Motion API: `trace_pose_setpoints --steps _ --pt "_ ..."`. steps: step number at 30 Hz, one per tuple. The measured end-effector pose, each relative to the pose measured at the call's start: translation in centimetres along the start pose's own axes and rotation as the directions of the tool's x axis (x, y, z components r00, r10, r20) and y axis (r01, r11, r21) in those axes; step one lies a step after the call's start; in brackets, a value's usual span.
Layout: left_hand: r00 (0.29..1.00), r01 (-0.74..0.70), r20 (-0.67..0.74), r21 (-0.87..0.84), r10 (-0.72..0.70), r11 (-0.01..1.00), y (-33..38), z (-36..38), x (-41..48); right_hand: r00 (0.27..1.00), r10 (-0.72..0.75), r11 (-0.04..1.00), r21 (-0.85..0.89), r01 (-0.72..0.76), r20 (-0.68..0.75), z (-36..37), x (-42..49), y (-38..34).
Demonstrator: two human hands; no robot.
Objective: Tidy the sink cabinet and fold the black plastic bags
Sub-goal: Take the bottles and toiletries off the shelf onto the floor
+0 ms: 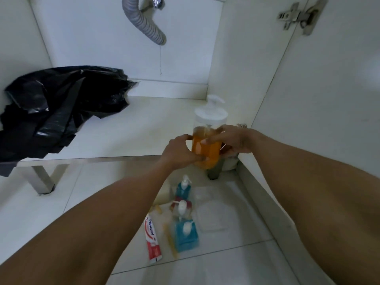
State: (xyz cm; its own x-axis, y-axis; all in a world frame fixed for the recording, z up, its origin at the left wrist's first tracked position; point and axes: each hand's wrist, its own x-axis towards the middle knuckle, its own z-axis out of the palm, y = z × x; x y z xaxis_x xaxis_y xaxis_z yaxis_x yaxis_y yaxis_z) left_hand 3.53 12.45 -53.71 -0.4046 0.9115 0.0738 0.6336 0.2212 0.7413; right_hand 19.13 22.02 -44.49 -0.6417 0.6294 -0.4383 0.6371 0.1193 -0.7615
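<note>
Orange bottle (205, 150), one; blue bottles (183, 189) (186, 236), two

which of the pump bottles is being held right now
The big pump bottle with orange liquid, gripped by both the left hand and the right hand. The smaller blue pump bottles stand untouched on the floor.

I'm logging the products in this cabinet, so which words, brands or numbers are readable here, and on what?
"Pepsodent": on the red and white toothpaste tube lying on the floor.
Orange pump bottle, held by both hands: no label readable.
Blue pump bottles: no label readable.
Nothing else carries readable text.
</note>
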Motion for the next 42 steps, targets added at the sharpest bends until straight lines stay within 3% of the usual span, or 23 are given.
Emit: trace_pose_setpoints --steps 3,7,13,18,23,34,42 --pt "0.992 -0.03 0.126 0.106 0.016 0.994 1.0 0.6 -1.7 0.994 0.111 0.991 -0.074 -0.11 0.009 -0.1 -2.0 1.8" --pt "0.92 -0.135 0.38 0.076 0.097 0.988 1.6 3.0 -4.2 0.956 0.279 0.951 -0.162 -0.262 0.092 0.6 -4.7 5.4" --pt "0.804 -0.051 0.593 0.138 -0.041 0.989 0.5 7.7 -6.2 0.906 0.406 0.907 -0.177 -0.383 0.121 4.3 -5.9 12.7" --pt "0.755 -0.018 0.64 0.24 -0.144 0.971 0.3 9.7 -7.0 0.909 0.397 0.918 -0.073 -0.391 0.128 5.9 -6.5 16.7" --pt "0.725 -0.018 0.668 0.261 -0.167 0.965 0.1 10.7 -7.1 0.893 0.414 0.91 -0.107 -0.4 0.175 6.7 -6.1 17.3" --pt "0.815 -0.034 0.566 0.259 -0.123 0.965 -1.5 10.8 -5.9 0.927 0.35 0.935 -0.1 -0.339 0.132 7.8 -3.6 17.6" --pt "0.87 -0.056 0.478 0.342 -0.123 0.938 -2.6 11.4 -5.2 0.96 0.28 0.959 -0.054 -0.278 0.021 8.4 -2.6 18.2"
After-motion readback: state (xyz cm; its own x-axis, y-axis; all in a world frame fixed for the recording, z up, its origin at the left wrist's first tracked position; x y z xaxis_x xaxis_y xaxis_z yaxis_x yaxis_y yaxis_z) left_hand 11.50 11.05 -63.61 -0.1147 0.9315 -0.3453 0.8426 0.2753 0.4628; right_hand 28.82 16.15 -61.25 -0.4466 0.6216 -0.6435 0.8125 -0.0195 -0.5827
